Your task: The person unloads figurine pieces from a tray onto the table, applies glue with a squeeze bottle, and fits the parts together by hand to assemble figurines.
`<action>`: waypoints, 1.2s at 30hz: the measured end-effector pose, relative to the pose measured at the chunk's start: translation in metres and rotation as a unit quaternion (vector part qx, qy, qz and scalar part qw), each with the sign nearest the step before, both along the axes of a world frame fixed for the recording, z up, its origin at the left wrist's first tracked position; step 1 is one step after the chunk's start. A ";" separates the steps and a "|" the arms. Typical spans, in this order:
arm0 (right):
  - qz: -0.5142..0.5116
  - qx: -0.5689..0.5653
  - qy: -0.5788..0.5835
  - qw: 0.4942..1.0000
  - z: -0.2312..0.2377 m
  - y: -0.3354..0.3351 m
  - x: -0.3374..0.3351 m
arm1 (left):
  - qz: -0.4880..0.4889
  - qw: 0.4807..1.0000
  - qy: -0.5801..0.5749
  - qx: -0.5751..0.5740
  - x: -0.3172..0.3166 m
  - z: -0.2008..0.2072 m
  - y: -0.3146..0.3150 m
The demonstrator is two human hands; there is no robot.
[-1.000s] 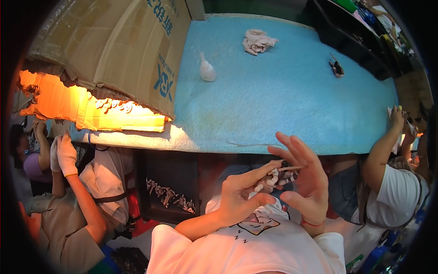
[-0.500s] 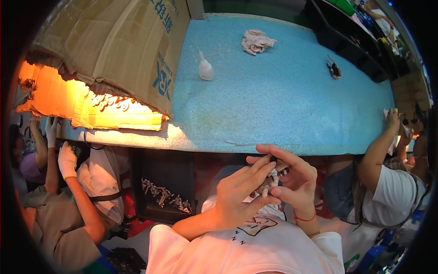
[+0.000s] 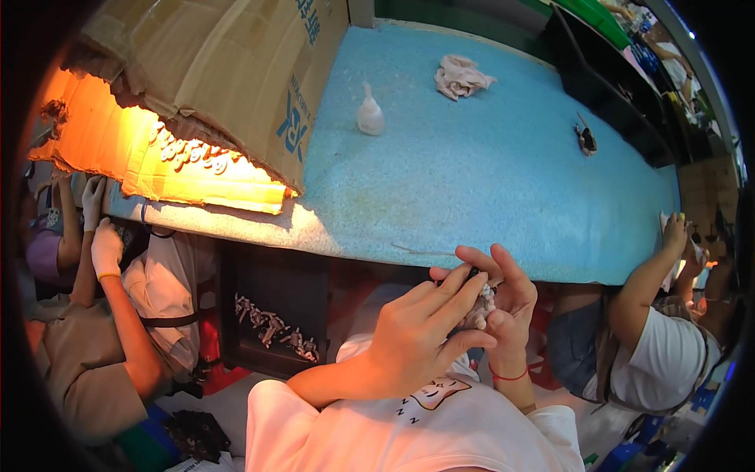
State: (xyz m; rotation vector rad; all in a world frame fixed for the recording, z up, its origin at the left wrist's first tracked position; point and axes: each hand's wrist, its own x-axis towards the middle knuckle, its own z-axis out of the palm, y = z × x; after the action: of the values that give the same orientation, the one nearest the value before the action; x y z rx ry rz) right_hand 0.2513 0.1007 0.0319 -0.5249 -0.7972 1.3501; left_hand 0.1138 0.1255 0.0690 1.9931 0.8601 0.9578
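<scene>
Just off the front edge of the blue-topped table, both my hands meet around a small pale figurine (image 3: 479, 312) with a dark bit at its top. My left hand (image 3: 421, 330) has its fingers stretched over the figurine and its thumb below, closed on it. Behind the figurine, my right hand (image 3: 513, 318) supports it with palm and thumb while the fingers point up and apart. Much of the figurine is covered by my fingers. A black bin (image 3: 271, 295) beside my left arm holds several similar small pale pieces.
A torn cardboard box (image 3: 228, 71), lit orange inside with several small pieces, stands on the blue table (image 3: 440, 181) at left. Further back are a white squeeze bottle (image 3: 370, 114), a crumpled cloth (image 3: 462, 76) and a small dark object (image 3: 585, 140). People sit at both sides.
My right fingers have straightened and spread upward. A dark, white-striped part seen beside the figurine earlier is now hidden. The whole view has shifted slightly.
</scene>
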 end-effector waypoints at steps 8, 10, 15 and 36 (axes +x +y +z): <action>-0.001 0.032 0.014 0.999 -0.002 0.003 0.005 | -0.055 0.988 -0.047 -0.136 0.000 0.000 0.009; -0.011 0.036 0.011 0.999 -0.004 0.001 0.010 | -0.058 0.992 -0.047 -0.101 0.006 -0.006 0.011; -0.009 0.084 0.004 0.996 0.003 -0.002 0.015 | -0.076 0.985 -0.079 -0.131 0.009 -0.003 0.005; -0.033 0.054 0.047 0.997 -0.018 -0.011 0.043 | -0.073 0.969 -0.025 -0.235 0.041 -0.006 0.001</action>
State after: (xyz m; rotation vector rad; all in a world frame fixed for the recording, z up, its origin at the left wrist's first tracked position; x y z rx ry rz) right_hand 0.2945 0.0893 0.0142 -0.3965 -0.7656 1.2541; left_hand 0.1545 0.1267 0.0626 1.5917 0.8115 0.6431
